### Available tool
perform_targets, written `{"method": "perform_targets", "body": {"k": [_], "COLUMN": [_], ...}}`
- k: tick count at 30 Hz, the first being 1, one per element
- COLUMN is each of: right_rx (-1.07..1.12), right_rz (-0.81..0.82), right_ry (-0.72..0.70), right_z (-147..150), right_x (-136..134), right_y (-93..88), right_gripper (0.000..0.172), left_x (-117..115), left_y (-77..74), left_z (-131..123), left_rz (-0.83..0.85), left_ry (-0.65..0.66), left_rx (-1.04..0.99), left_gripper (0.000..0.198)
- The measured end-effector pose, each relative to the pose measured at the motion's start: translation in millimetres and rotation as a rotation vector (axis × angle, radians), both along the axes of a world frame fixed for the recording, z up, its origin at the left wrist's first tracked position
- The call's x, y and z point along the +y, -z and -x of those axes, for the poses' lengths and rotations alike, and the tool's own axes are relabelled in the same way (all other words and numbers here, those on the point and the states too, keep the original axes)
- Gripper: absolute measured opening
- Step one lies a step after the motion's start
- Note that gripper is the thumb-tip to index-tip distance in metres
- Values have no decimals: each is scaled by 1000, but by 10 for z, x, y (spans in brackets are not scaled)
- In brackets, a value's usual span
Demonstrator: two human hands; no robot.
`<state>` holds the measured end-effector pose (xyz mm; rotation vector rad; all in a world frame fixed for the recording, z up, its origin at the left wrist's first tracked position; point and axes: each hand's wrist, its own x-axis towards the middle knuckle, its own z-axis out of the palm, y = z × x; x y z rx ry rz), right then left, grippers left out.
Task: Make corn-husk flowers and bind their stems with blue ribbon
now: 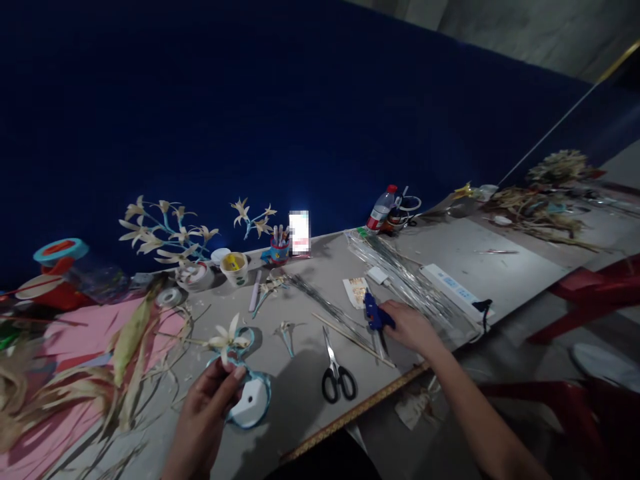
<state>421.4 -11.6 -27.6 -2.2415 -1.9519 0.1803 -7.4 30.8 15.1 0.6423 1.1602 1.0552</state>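
Note:
My left hand [213, 393] pinches the base of a pale flower [231, 339] that looks made of dried husk, with light blue tape curling around it. Just below my fingers lies a roll of blue tape [253, 403] with a white centre. My right hand [413, 328] is closed around the handle of a blue glue gun [373, 312], whose tip lies over a small whitish card [355, 292]. Black-handled scissors [337, 383] rest with parted blades between my hands. A smaller flower piece [287, 337] with a blue stem lies farther back.
Husk strips [65, 390] cover pink paper [75, 330] at left. A branch of finished flowers [165, 233] stands at the back beside a cup [234, 270]. Wires [327, 300], a power strip [453, 288] and a bottle [383, 210] lie centre to right. Red stools [550, 407] stand right.

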Motion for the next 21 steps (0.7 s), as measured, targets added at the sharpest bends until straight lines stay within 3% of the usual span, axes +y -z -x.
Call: {"method": "perform_targets", "body": {"k": [4, 8, 14, 21], "right_rx": [194, 432, 752, 920], "right_rz": [53, 92, 124, -74], "right_ry": [-55, -31, 188, 351], "right_z": [-190, -409, -548, -380], "right_x": [119, 258, 393, 316], "right_y": [-178, -365, -369, -432], "right_gripper": [43, 34, 34, 43], "left_x": [15, 20, -6, -5], "left_y": [-39, -56, -53, -39], "left_z": [-57, -83, -58, -59], "left_rz": [16, 20, -7, -56], "left_ry": [2, -6, 15, 26], "left_rx": [-18, -40, -40, -42], "left_gripper": [42, 43, 41, 38]}}
